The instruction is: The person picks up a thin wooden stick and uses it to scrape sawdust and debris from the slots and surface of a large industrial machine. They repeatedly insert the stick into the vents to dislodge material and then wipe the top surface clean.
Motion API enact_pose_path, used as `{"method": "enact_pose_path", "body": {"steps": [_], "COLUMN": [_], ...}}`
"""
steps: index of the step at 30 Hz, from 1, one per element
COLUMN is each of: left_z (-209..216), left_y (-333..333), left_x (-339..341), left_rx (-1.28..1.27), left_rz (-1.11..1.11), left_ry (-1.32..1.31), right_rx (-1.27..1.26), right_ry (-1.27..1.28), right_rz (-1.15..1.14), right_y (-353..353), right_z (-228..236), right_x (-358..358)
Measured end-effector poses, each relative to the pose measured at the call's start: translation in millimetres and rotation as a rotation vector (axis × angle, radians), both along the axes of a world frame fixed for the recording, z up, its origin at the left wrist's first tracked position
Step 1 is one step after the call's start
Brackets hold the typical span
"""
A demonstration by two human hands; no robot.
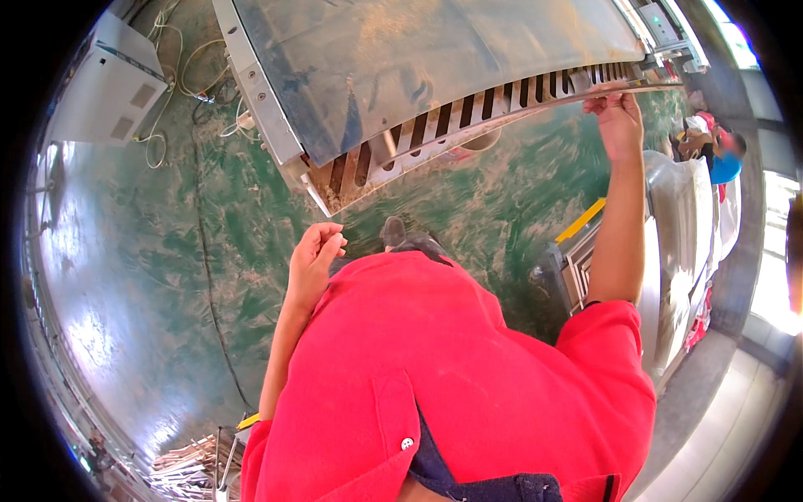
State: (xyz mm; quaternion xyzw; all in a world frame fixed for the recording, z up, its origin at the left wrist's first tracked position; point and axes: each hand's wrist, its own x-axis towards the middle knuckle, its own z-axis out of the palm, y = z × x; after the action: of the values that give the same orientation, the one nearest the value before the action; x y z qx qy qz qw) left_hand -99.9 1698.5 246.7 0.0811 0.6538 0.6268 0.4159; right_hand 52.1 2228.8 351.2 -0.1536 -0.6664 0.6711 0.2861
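My right hand (616,109) reaches forward to the near edge of a large machine table (452,50). Its fingers are closed round a long thin strip (544,106) that runs along the slotted metal edge (435,130); whether the strip is loose or part of the machine, I cannot tell. In front of my body at the left, my left hand (314,255) hangs with loosely bent fingers, thumb apart, holding nothing. It is a short way below the table's near left corner, not touching it. A short metal cylinder (383,146) stands by the slots.
A white cabinet (109,84) with loose cables (180,71) stands far left. To my right are a yellow-edged stack of frames (581,243) and wrapped pale goods (677,243). Another person in blue (726,163) is beyond. Wooden strips (188,468) lie behind left.
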Motion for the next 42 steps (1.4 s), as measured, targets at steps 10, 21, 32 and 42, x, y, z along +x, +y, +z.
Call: {"method": "enact_pose_path", "body": {"steps": [10, 21, 32, 42], "left_z": [1, 6, 3, -2], "left_y": [10, 25, 27, 15], "left_x": [19, 34, 37, 36], "left_rx": [-0.007, 0.005, 0.011, -0.046], "left_rz": [0.025, 0.034, 0.024, 0.057], "left_ry": [0.019, 0.031, 0.022, 0.014], "right_rx": [0.207, 0.376, 0.414, 0.546], "right_ry": [-0.127, -0.103, -0.282, -0.427], "right_rz": [-0.295, -0.367, -0.158, -0.064], "right_y": [155, 126, 68, 8], "right_z": [48, 81, 38, -15], "right_x": [94, 77, -32, -87]}}
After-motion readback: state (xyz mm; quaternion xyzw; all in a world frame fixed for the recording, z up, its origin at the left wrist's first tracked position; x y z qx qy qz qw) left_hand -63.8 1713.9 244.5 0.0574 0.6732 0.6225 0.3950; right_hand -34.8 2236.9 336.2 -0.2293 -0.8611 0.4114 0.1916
